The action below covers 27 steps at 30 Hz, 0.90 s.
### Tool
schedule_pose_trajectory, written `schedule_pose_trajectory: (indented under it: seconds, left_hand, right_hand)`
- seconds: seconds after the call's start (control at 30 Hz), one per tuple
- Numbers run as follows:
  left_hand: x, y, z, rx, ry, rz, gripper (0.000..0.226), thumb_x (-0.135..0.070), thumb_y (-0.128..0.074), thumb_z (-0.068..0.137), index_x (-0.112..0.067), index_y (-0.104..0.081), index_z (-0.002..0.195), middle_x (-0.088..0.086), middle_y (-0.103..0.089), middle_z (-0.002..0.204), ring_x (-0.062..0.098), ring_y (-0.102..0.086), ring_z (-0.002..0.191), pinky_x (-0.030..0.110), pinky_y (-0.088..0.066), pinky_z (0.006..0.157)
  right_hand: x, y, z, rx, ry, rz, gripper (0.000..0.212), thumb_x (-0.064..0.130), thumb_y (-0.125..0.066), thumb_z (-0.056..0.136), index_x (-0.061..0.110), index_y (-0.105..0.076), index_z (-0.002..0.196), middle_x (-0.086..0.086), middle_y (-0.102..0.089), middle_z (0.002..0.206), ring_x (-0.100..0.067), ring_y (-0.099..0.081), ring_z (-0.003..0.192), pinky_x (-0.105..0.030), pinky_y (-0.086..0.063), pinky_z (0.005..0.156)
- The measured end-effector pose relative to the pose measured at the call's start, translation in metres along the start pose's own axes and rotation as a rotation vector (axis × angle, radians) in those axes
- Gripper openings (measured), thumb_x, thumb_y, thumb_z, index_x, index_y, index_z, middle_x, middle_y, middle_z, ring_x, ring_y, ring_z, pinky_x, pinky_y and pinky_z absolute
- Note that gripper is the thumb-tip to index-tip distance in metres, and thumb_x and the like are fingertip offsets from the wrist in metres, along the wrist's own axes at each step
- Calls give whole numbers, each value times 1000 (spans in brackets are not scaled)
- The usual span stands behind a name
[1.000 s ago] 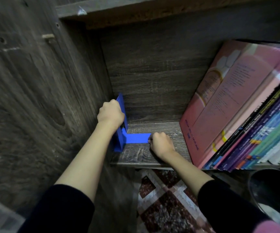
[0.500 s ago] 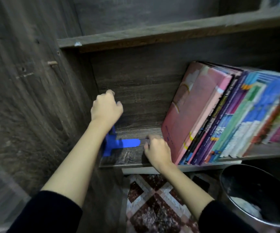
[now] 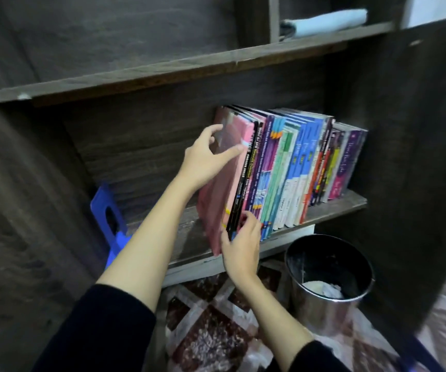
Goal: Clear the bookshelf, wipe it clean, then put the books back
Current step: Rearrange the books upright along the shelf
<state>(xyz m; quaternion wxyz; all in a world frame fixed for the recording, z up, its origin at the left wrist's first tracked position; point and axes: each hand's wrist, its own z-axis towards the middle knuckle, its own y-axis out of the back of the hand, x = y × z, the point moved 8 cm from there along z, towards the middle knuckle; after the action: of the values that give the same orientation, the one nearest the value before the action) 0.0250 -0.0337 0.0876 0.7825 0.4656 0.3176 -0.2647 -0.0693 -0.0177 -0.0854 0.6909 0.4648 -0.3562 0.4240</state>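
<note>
Carpet point(image 3: 211, 339) lies nearest, patterned, with a steel bin point(image 3: 329, 277) standing on it below the shelf point(image 3: 187, 237).

Just above, the right hand point(image 3: 240, 248) is at the foot of the books point(image 3: 291, 170). Its thumb and curled fingers pinch the lower corners of the leftmost few. The left hand point(image 3: 205, 159) is higher, spread wide against the cover of the pink book point(image 3: 211, 205) at the end of the row. Its fingers are straight, its thumb reaches across the front edge, and it steadies the book without clasping it.

A moment ago both hands were on the blue bookend point(image 3: 109, 213). Now it stands alone against the left wall, well apart from the row. The books lean left and fill the right part of the shelf.

I take this as the start of clearing, with the support out of the way and the first books about to come off. With nothing propping the row, it may slump as the end ones leave.

Furthest off, a folded pale cloth point(image 3: 326, 21) rests on the upper shelf, untouched. It is probably there for the wiping to come.
</note>
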Motion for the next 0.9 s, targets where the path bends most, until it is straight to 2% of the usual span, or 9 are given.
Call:
schedule_pose_trajectory:
  seconds: [0.13, 0.27, 0.33, 0.43, 0.57, 0.63, 0.73, 0.9]
  left_hand:
    - [-6, -25, 7, 58, -55, 35, 84, -45, -73, 78, -35, -26, 147, 3, -36, 150, 18, -31, 139, 34, -28, 111]
    - [-11, -34, 18, 49, -117, 138, 88, -50, -70, 78, -45, -15, 147, 0, -39, 149, 23, -33, 138, 44, -29, 113]
    - [-17, -36, 21, 97, -183, 227, 87, -51, -67, 80, -51, -9, 145, -5, -41, 147, 23, -37, 136, 47, -29, 112]
    - [-26, -39, 23, 150, -258, 316, 78, -46, -65, 84, -55, -14, 142, -10, -47, 142, 21, -46, 129, 50, -33, 109]
    - [-31, -37, 25, 81, -256, 296, 61, -41, -68, 82, -48, -33, 132, -9, -63, 119, 17, -57, 112, 44, -43, 101]
    - [-30, -39, 26, 80, -251, 277, 57, -40, -67, 83, -49, -35, 128, -10, -65, 111, 17, -59, 107, 44, -45, 99]
    - [-27, -39, 26, 101, -239, 229, 56, -38, -66, 83, -52, -34, 126, -10, -66, 110, 16, -62, 103, 45, -49, 95]
    - [-26, -29, 21, 49, -243, 184, 53, -31, -63, 82, -46, -37, 125, -8, -68, 100, 17, -63, 95, 43, -48, 93]
  right_hand:
    - [-2, -4, -5, 25, -2, -26, 55, 29, -53, 95, 13, -31, 143, -8, -39, 133, -25, -41, 125, -33, -37, 97]
    - [-1, -14, -11, 78, -13, -71, 69, 28, -52, 94, 14, -15, 150, -6, -34, 136, -25, -41, 125, -35, -40, 94]
    - [-2, -19, -13, 110, -1, -98, 76, 28, -54, 93, 13, -7, 152, -5, -30, 138, -25, -41, 125, -36, -41, 94]
    - [-3, -22, -13, 124, 8, -126, 82, 29, -55, 92, 13, -1, 152, -6, -28, 139, -26, -43, 124, -37, -43, 93]
    - [-4, -23, -13, 108, 2, -131, 84, 28, -57, 91, 12, -2, 152, -6, -28, 139, -26, -44, 123, -37, -44, 93]
    - [-3, -23, -13, 103, 6, -131, 84, 28, -58, 91, 11, -4, 152, -7, -30, 139, -26, -46, 122, -37, -45, 92]
    - [-3, -23, -13, 92, 21, -119, 83, 27, -60, 89, 11, -8, 152, -7, -33, 136, -26, -49, 118, -37, -47, 90]
    - [-1, -21, -10, -36, 112, -153, 82, 22, -76, 75, 7, -33, 143, -8, -49, 120, -26, -60, 101, -35, -55, 73]
